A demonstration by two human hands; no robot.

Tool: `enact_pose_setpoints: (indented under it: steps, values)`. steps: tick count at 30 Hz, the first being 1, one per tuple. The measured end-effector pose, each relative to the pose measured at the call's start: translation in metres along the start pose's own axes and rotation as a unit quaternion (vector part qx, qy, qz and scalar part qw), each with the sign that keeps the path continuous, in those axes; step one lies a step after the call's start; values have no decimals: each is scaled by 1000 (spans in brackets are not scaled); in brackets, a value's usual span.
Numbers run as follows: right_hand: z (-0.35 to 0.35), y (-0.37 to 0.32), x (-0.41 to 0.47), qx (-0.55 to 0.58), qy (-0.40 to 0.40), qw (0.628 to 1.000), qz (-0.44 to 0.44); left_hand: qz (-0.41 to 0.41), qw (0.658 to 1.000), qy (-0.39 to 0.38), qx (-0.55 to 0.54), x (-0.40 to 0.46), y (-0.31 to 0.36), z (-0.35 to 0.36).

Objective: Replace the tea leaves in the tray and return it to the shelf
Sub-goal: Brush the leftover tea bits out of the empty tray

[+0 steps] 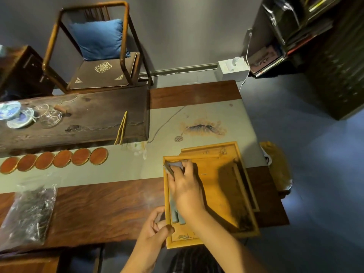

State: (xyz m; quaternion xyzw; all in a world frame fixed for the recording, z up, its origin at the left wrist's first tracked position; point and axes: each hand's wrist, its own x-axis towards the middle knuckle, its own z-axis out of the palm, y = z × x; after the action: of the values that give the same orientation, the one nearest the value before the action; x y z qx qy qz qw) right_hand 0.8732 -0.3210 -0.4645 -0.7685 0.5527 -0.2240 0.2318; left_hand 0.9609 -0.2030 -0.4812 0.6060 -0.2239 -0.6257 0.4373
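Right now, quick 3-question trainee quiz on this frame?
1. True or false: the right hand rests inside the wooden tray.
2. Which hand grips the tray's near-left edge? A) left B) right
3. How many round red coasters lie in the row?

Key: 1 true. 2 A, the left hand. 3 six.

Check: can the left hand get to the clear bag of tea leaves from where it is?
Probably yes. The left hand grips the tray at its near-left edge; bare table lies between it and the bag of tea leaves. It must let go first.
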Motion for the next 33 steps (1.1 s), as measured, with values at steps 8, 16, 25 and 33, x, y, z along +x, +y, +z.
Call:
enact_pose_setpoints:
  steps: [8,16,25,33]
  values:
    - [-24,72,17,79,7,983,167,8,999,23,31,-6,-7,-11]
    - [-20,16,6,56,-39,997,22,1,1000,8,8,-4,-4,-9]
    - [4,9,18,0,-85,995,61,-2,1000,6,-11,-5,-6,-6]
    - [-12,58,17,57,-36,991,112,5,1000,20,-21,-5,-8,-8]
